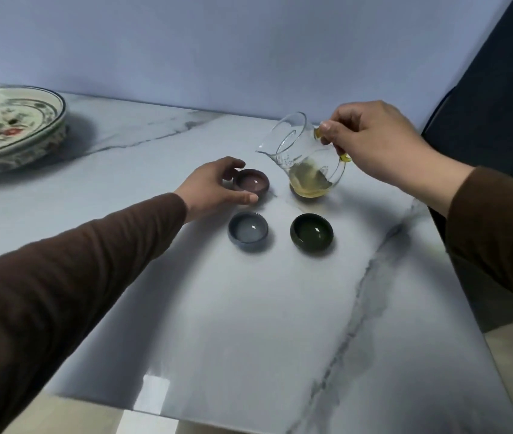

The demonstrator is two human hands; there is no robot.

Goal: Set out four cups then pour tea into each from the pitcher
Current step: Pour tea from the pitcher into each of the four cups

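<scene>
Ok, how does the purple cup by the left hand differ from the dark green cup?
The small purple ceramic cup sits in the far row with the left hand curled around it; the dark green ceramic cup sits nearer, untouched. The purple one's inside looks paler. Both are upright, low and round.

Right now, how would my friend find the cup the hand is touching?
Look at the white marble table, where three little cups sit near a glass pitcher. The purple cup is farthest back, with the left hand curled around it. The other two are grey-blue and dark green.
</scene>
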